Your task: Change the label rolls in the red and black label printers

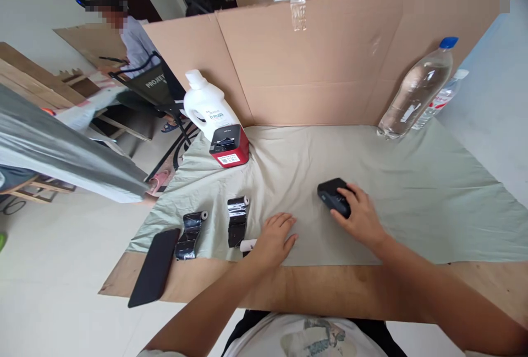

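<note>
My right hand (359, 214) grips a small black box-shaped device (331, 192) on the cloth, fingers over its right side. My left hand (275, 239) lies palm down on the cloth with its fingers stretched out and nothing in them. Partly hidden beside it is a small white roll (248, 245). To its left lie two partly unrolled glossy black strips, the nearer one (237, 220) and the farther one (192, 236), each with a light-cored roll at its top end. A black phone-like slab (154, 268) sits at the table's left front edge.
A red and black boxy device (230, 146) stands before a white jug (206, 104) at the back left. Two clear bottles, one large (418, 90) and one smaller (443, 98), lean at the back right. A cardboard wall (313, 71) closes the back. Another person (136, 43) sits beyond, left.
</note>
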`<state>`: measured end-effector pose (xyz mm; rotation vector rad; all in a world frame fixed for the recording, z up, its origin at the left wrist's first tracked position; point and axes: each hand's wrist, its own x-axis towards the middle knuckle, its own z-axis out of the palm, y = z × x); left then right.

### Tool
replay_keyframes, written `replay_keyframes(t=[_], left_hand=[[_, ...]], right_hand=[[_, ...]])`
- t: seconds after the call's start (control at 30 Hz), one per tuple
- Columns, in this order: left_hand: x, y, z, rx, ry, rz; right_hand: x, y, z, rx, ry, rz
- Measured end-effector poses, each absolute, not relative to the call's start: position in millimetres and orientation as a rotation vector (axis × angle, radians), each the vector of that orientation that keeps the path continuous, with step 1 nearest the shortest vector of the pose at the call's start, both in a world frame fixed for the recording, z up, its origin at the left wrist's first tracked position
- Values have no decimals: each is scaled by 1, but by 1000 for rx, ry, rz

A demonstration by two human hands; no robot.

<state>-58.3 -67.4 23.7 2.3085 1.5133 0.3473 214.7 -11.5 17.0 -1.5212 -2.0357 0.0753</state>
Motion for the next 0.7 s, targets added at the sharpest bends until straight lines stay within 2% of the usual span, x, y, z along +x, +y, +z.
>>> replay_keyframes(t=[0.17, 0.37, 0.7], left_hand=[[-23, -62, 17, 2145, 1537, 511], [-22, -65, 4, 2017, 1555, 591], [-20, -60, 0, 1840, 1563, 655]], right_hand=[[158, -65, 21, -1538, -2012, 130], [156, -91, 6, -1445, -2090, 229], [168, -67, 1, -1390, -1864, 360]])
